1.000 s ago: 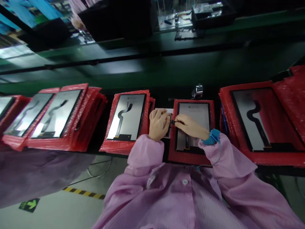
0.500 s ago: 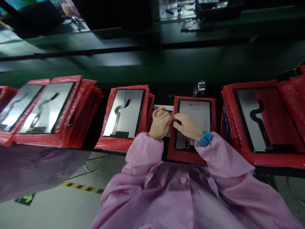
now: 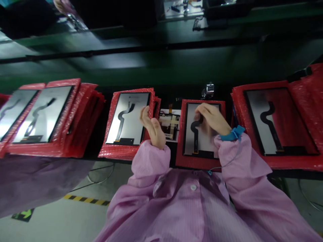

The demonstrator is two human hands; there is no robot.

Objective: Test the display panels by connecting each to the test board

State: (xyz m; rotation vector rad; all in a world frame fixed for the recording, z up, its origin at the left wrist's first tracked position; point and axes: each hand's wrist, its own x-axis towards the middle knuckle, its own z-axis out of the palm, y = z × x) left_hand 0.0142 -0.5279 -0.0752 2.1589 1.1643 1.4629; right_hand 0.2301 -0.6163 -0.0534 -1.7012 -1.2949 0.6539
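Note:
My left hand is raised over the right edge of a left-hand display panel, its fingers stretched out and holding nothing. Under my right hand lies another display panel on a red bubble-wrap sheet. The right fingers bend down at the upper end of that panel's black flex cable; blur hides whether they grip it. Between the two panels sits a small assembly with dark parts and yellowish tape on a white base. A blue wrist strap with a cord circles my right wrist.
More panels on red bubble wrap stand in stacks at left and right. A metal tally counter lies behind the middle panel. A purple sleeve of another person shows at left. A dark rail runs behind.
My hands, together over the small assembly before, have parted. The left moved left and opened; the right moved right, over the panel. The assembly and the panel's flex cable are now uncovered.

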